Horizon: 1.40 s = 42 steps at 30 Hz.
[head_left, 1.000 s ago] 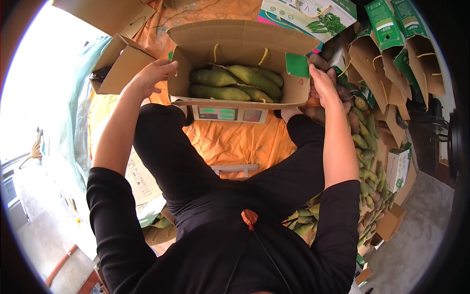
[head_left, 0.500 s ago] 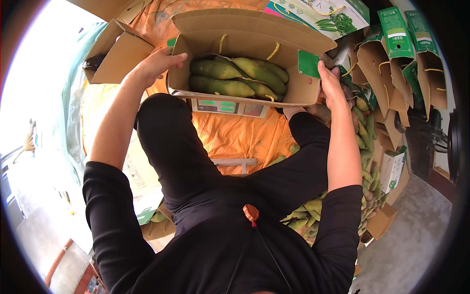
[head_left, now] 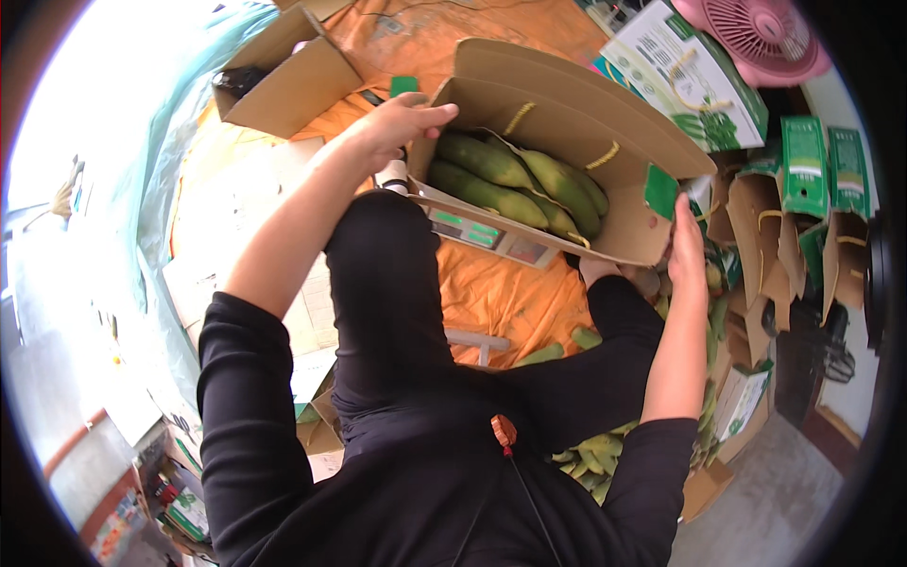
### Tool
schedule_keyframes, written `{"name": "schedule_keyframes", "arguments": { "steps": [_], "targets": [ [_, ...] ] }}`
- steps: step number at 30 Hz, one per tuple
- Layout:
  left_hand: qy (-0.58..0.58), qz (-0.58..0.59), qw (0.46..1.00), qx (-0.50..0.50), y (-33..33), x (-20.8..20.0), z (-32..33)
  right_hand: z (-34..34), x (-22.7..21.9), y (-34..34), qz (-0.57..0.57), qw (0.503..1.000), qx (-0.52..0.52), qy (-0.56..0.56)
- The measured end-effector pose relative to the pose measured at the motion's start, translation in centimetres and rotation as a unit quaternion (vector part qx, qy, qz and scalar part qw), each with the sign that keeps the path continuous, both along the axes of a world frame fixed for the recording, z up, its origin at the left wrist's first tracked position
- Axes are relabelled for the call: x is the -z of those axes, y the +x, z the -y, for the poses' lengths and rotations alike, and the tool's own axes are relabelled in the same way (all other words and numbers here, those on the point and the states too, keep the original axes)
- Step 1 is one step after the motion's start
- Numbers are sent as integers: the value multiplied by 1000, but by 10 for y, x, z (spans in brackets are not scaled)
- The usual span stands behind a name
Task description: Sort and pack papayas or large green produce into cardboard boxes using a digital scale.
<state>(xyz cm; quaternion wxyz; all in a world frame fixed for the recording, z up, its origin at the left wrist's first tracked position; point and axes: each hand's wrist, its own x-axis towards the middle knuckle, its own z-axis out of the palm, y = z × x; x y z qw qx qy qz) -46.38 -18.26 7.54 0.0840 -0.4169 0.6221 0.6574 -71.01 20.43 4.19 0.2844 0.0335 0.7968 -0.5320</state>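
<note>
A long open cardboard box (head_left: pixel 557 128) rests tilted on a scale (head_left: pixel 463 230) whose green display is lit. Several thick, long green vegetables (head_left: pixel 491 161) lie side by side inside it. At the box's left end, my left hand (head_left: pixel 402 130) grips the wall, thumb over the edge and other fingers partly hidden. My right hand (head_left: pixel 687 248) presses against the right end wall, fingertips beside a green flap (head_left: pixel 660 192). Two yellow rope handles (head_left: pixel 602 156) hang on the box's far inner wall.
A pile of smaller green vegetables (head_left: pixel 595 454) lies by my right leg. Open boxes (head_left: pixel 761 213) stand at right, with a white-and-green box (head_left: pixel 690 76) and pink fan (head_left: pixel 761 38) behind. Another box (head_left: pixel 293 80) stands at far left. Orange sheeting (head_left: pixel 482 293) covers the floor.
The view has turned, so the box and both hands appear further right, with the box slanting more. The pink fan has come into sight. Both hands remain at the box's ends.
</note>
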Motion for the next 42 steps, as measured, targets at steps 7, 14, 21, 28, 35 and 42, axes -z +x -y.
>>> {"name": "schedule_keyframes", "arguments": {
  "steps": [7,14,21,28,35,42],
  "targets": [
    [0,-22,997,-74,9,-3,20,35,-47,9,-9,997,15,-80],
    [-13,-90,986,-142,46,-24,55,90,-90,30,-68,988,-75,-117],
    [-45,-129,960,-244,159,-46,99,184,-140,86,-71,968,-197,-139],
    [-123,-69,914,-380,333,-43,114,274,-119,184,15,928,-343,-147],
    [-131,-42,876,-463,519,-9,73,314,-46,352,139,875,-447,-121],
    [-160,157,889,-398,647,64,35,270,13,484,315,864,-392,-26]
  ]
}}
